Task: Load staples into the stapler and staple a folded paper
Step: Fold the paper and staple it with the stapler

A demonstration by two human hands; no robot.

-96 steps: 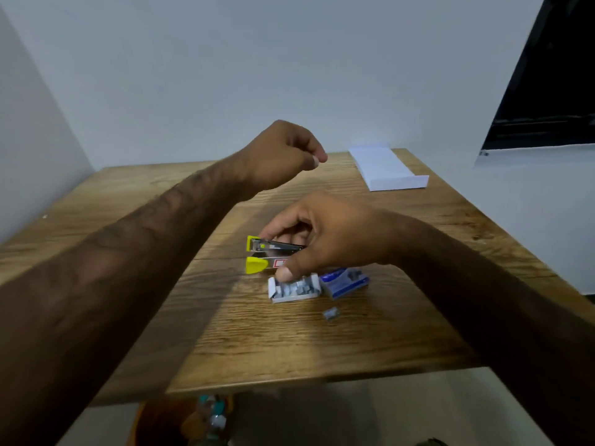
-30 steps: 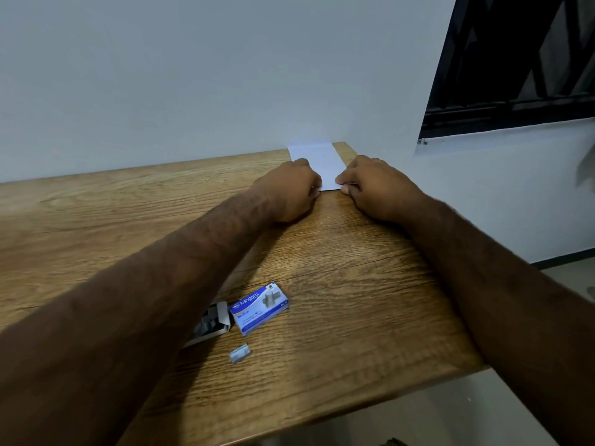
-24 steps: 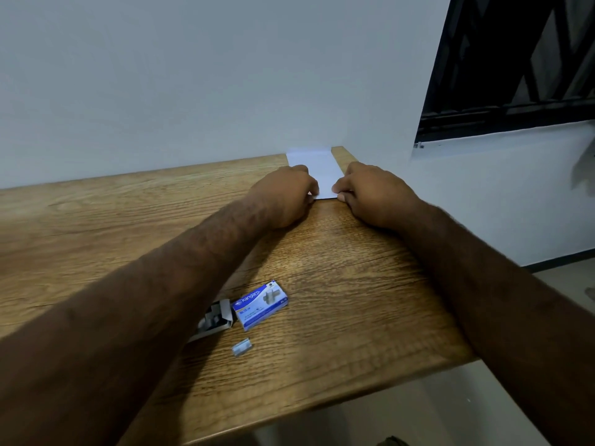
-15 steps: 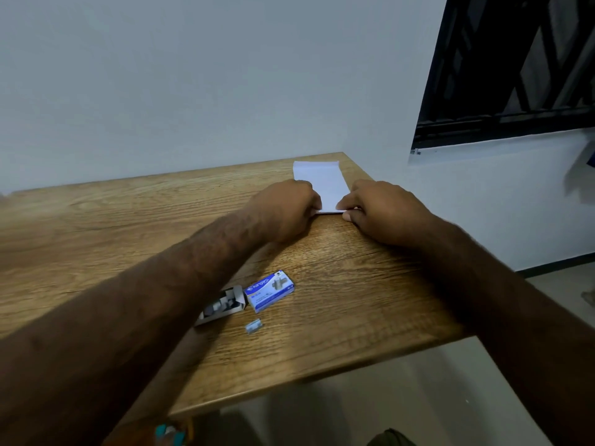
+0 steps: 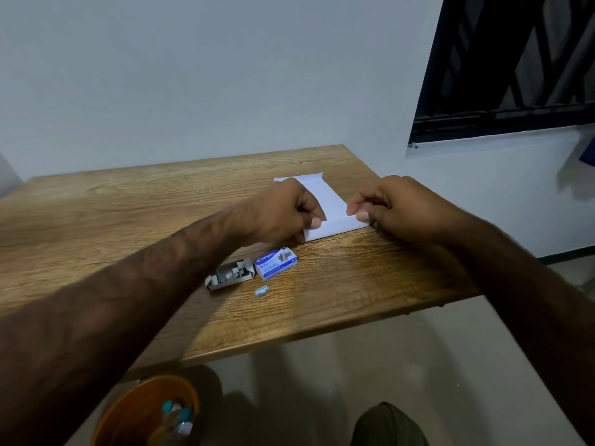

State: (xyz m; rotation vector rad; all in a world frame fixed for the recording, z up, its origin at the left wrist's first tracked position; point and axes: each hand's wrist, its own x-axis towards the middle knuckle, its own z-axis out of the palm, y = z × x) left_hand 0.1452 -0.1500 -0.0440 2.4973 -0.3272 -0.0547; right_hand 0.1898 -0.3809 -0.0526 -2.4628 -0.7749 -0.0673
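A: White folded paper (image 5: 325, 204) lies flat on the wooden table (image 5: 128, 201), toward its far right part. Left hand (image 5: 280, 214) curled, thumb and fingers pinching the paper's near left edge; right hand (image 5: 396, 207) curled too, pinching the near right corner.

B: Stapler?

A: Can't find it anywhere in view. Left forearm covers a wide strip of table. Visible: blue staple box (image 5: 276, 259) just beside the open grey tray (image 5: 230, 274), whose left end meets the forearm's edge. Small loose staple strip (image 5: 261, 291) near them.

B: Below the table?

A: Orange bin (image 5: 128, 410), partly cut off by the arm; contents too blurred to tell.
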